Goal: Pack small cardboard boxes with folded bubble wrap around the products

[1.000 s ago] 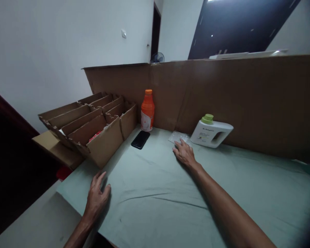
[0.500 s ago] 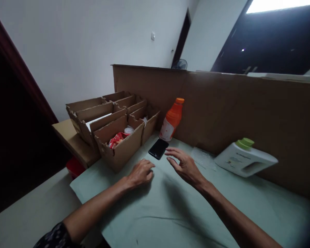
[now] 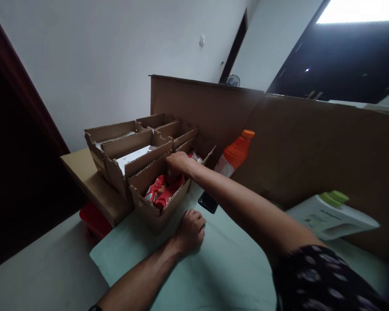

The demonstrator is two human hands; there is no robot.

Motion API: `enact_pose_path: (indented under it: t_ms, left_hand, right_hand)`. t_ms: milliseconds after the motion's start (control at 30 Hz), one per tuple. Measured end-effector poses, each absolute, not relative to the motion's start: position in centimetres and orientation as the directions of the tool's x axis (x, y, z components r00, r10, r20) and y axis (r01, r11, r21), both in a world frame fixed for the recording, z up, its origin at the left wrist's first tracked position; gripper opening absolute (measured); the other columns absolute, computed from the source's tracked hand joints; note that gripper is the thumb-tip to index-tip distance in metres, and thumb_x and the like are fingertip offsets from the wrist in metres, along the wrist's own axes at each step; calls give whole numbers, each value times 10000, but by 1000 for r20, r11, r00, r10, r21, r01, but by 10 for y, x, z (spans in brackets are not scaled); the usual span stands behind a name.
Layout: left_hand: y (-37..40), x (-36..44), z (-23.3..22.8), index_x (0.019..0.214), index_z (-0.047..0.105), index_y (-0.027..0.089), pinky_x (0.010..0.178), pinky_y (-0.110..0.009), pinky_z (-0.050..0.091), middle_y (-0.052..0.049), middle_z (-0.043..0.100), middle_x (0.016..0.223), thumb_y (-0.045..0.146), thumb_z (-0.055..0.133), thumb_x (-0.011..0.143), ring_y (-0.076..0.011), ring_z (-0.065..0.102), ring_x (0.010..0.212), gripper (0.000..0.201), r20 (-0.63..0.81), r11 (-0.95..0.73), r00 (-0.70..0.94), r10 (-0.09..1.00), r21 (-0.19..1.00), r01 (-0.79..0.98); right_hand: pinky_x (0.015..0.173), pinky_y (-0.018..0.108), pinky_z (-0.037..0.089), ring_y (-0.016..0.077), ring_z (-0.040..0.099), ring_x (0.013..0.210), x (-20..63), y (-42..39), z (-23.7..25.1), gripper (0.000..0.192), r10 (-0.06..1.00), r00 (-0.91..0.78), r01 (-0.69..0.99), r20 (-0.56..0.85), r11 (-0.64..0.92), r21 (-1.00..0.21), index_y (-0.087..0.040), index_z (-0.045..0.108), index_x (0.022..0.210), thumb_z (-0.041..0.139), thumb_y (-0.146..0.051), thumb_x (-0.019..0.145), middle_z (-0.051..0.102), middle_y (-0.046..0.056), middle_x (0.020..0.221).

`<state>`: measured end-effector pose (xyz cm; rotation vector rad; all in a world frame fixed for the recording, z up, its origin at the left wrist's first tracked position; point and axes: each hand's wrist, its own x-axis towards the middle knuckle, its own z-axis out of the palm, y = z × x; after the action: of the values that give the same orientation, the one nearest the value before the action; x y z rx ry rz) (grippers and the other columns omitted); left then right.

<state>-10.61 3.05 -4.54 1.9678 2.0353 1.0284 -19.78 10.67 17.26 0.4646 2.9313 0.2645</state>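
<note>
1. My feed shows the table (image 3: 238,263), the divided cardboard box (image 3: 146,211) at its left edge.
2. My right hand (image 3: 179,163) dips into the front compartment; its fingers are hidden, grip untellable.
3. My left hand (image 3: 192,226) rests outside, fingers curled in.
4. The red packet (image 3: 164,190), nearer my right, lies below-left, lengthwise along that compartment.

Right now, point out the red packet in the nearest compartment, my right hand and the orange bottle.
Red packet (image 3: 162,191), head view: middle of its visible side.
Right hand (image 3: 179,163), head view: back of the hand.
Orange bottle (image 3: 236,153), head view: upper body, below the cap.
</note>
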Motion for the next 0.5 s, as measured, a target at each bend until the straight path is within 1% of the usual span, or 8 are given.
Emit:
enact_pose_path:
  t_ms: [67, 100, 200, 267, 333, 400, 433, 500]
  left_hand:
    - [32, -106, -46, 844, 641, 192, 832, -356, 402, -71, 648, 957, 94, 564, 830, -231, 539, 951, 125, 358, -78, -150, 921, 549, 832]
    - [32, -106, -47, 841, 641, 191, 826, -355, 403, -70, 649, 952, 92, 566, 827, -230, 540, 946, 125, 359, -80, -150, 921, 552, 830]
    - [31, -107, -50, 831, 639, 190, 829, -352, 405, -68, 648, 941, 82, 569, 820, -227, 542, 943, 129, 365, -98, -139, 921, 562, 821]
    - [31, -107, -52, 843, 642, 191, 845, -357, 405, -68, 646, 939, 82, 555, 834, -228, 541, 945, 139, 369, -111, -136, 919, 573, 812]
    - [30, -108, -54, 863, 650, 191, 864, -364, 406, -70, 648, 945, 87, 544, 846, -230, 542, 950, 149, 374, -122, -133, 918, 585, 802]
    - [30, -108, -55, 876, 660, 190, 873, -365, 408, -71, 655, 953, 90, 549, 844, -231, 546, 953, 152, 379, -132, -130, 916, 592, 795]
    - [30, -108, -55, 878, 665, 190, 873, -364, 410, -71, 659, 955, 90, 556, 838, -230, 548, 951, 153, 382, -135, -130, 915, 594, 793]
    - [30, -108, -55, 877, 673, 190, 869, -364, 415, -72, 664, 957, 86, 566, 825, -231, 551, 945, 158, 388, -138, -133, 912, 595, 792]
  right_hand:
    - [897, 414, 558, 211, 694, 1000, -205, 104, 165, 288, 333, -930, 299, -154, 931, 207, -122, 688, 1096, 677, -356, 929, 719, 98, 1114]
    - [899, 412, 557, 212, 694, 1006, -206, 104, 165, 274, 342, -927, 308, -155, 928, 208, -121, 688, 1092, 673, -343, 932, 718, 98, 1117]
    - [882, 333, 539, 259, 698, 1056, -190, 113, 186, 181, 382, -918, 356, -109, 912, 201, -115, 731, 1022, 691, -211, 874, 742, 150, 1086]
    - [859, 300, 524, 268, 699, 1062, -158, 127, 212, 196, 409, -911, 393, -51, 900, 190, -140, 739, 1035, 637, -197, 877, 751, 149, 1083]
    - [810, 297, 529, 236, 708, 985, -103, 148, 236, 243, 428, -904, 428, 23, 898, 103, -191, 727, 1061, 560, -298, 920, 755, 104, 1056]
    - [704, 313, 540, 220, 699, 813, -33, 173, 249, 335, 495, -853, 441, 164, 853, -279, -219, 731, 941, 570, -506, 877, 749, 99, 910]
    - [672, 330, 544, 219, 686, 757, 5, 186, 248, 432, 528, -828, 454, 187, 828, -329, -232, 725, 905, 544, -619, 847, 739, 112, 867]
    - [631, 364, 557, 232, 679, 691, 77, 212, 235, 580, 600, -772, 498, 209, 776, -386, -248, 721, 889, 455, -758, 812, 729, 148, 808]
